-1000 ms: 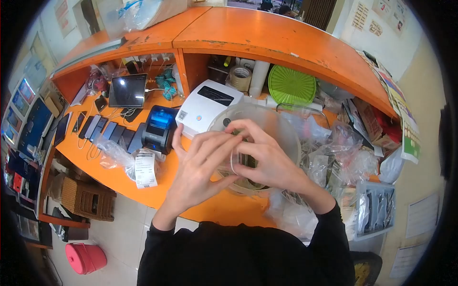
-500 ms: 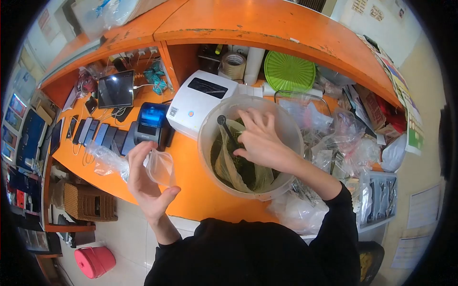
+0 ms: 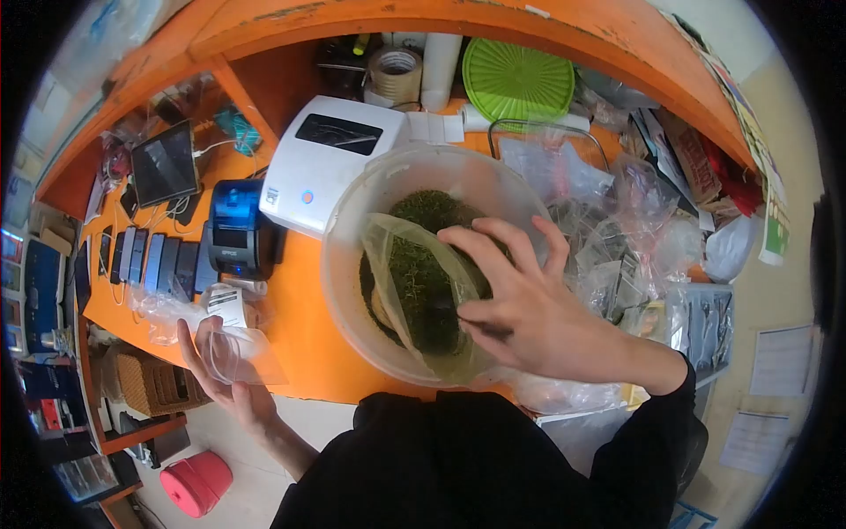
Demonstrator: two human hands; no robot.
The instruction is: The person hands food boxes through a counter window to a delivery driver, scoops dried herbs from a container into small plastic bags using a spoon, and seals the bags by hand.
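A large translucent plastic bucket (image 3: 344,291) stands on the orange counter, with dried green herb (image 3: 419,264) inside. A thin, pale plastic liner bag (image 3: 383,264) hangs open within it. My right hand (image 3: 538,300) reaches in from the right, its fingers curved at the liner's edge. A dark shape beside the thumb is partly hidden, and what the fingers grip I cannot make out. At the left, my left hand (image 3: 225,379) holds a clear plastic bag (image 3: 251,357) with a rounded opening, low over the counter's front edge.
A white label printer (image 3: 326,163) and a small blue-black printer (image 3: 238,229) stand left of the bucket. Several phones (image 3: 159,260) and a tablet (image 3: 165,165) lie farther left. Clear plastic bags (image 3: 608,256) heap at the right. Behind are a green lid (image 3: 518,79) and tape rolls (image 3: 394,75).
The view has shifted closer to the bucket. My right hand has moved toward the bucket's right side, and the black handle has dropped from sight. My left hand is lower, still with the clear bag.
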